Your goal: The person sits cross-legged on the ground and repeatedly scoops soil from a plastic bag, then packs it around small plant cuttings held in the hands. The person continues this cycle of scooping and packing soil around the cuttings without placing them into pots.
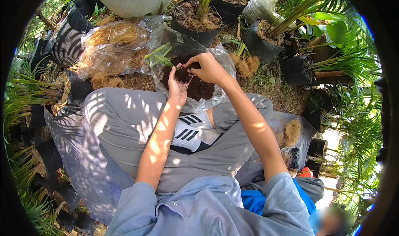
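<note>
My left hand [178, 83] is cupped around dark soil and the base of a small green-leaved plant [164, 60], whose leaves point up to the left. Close above it, my right hand [204, 69] has thumb and fingertips pinched at the soil; whether something is between them is too small to tell. Both hands are over a clear plastic bag [229, 59] spread wide, with loose dark soil [202, 91] inside. Left of the bag lie clear plastic bags of brown coconut fibre [109, 45]. To its right are small plants with fibre-wrapped root balls [247, 66].
Black grow bags with palms and fibre [198, 30] stand beyond the soil bag and on both sides. A large pale pot [134, 0] is at the top. My crossed legs rest on a grey sheet [90, 170]; a fibre ball [292, 133] lies at its right.
</note>
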Demonstrator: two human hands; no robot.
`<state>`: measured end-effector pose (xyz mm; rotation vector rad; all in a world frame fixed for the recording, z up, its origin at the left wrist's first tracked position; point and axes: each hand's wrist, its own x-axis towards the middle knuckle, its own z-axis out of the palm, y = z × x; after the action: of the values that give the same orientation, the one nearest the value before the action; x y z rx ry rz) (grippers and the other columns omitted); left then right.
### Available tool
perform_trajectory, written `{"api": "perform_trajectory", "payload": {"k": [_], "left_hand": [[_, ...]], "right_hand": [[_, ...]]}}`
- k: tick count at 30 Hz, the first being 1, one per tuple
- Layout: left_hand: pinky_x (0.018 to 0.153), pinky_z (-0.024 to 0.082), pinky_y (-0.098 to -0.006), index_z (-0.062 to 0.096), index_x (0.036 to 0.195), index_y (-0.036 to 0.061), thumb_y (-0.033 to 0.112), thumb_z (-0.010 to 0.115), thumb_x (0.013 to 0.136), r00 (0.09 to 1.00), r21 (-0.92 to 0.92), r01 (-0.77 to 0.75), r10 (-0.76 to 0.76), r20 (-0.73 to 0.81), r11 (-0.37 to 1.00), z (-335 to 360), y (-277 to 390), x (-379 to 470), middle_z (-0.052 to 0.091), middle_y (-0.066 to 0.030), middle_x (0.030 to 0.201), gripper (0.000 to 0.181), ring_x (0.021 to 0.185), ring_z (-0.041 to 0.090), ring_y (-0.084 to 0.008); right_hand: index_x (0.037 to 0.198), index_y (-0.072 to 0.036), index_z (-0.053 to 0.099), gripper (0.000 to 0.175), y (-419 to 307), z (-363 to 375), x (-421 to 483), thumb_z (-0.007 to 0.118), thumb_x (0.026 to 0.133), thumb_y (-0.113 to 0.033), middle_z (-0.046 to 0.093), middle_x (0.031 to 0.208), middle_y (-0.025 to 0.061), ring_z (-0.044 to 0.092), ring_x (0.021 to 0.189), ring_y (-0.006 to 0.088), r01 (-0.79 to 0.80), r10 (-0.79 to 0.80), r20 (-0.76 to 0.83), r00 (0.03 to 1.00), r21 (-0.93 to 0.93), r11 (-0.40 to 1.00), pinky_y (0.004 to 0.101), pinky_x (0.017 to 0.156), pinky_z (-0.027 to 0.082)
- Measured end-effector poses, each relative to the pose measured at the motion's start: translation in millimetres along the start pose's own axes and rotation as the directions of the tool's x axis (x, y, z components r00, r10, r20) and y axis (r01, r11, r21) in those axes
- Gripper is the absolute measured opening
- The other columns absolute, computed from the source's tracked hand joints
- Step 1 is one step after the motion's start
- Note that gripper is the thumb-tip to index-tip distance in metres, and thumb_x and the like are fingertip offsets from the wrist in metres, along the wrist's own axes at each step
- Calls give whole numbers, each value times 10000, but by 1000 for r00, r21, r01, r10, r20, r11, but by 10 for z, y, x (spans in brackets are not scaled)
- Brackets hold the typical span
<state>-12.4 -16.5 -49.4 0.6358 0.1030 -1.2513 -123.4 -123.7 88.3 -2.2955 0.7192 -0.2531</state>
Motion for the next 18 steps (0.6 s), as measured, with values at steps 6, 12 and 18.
{"api": "perform_trajectory", "payload": {"k": [6, 12, 18], "left_hand": [[1060, 570, -428, 632, 1401, 97, 396, 569, 1143, 999, -35, -15, 17, 42, 999, 57, 18, -41, 730, -86, 1287, 400, 1175, 713, -226], [910, 637, -397, 650, 1383, 91, 465, 604, 1128, 996, 66, 12, -18, 83, 998, 89, 97, -88, 748, -64, 1213, 455, 1070, 745, -202], [910, 648, -389, 674, 1367, 107, 568, 633, 1099, 988, 50, 116, -120, 97, 992, 219, 172, -200, 770, -45, 1126, 535, 1073, 762, -181]], "right_hand": [[1141, -6, 835, 236, -92, -90, -3, 813, 909, -49, 803, 985, 246, 788, 905, 387, -18, 19, 31, 999, -39, 999, 429, 846, 600], [1141, -6, 836, 235, -169, -247, -4, 807, 913, -52, 813, 1009, 234, 789, 944, 383, 43, -41, 53, 998, -34, 999, 428, 874, 603], [1209, -15, 818, 298, -246, -303, 44, 800, 916, -61, 829, 1094, 196, 795, 1036, 362, 92, -79, 179, 981, -65, 994, 416, 942, 608]]}}
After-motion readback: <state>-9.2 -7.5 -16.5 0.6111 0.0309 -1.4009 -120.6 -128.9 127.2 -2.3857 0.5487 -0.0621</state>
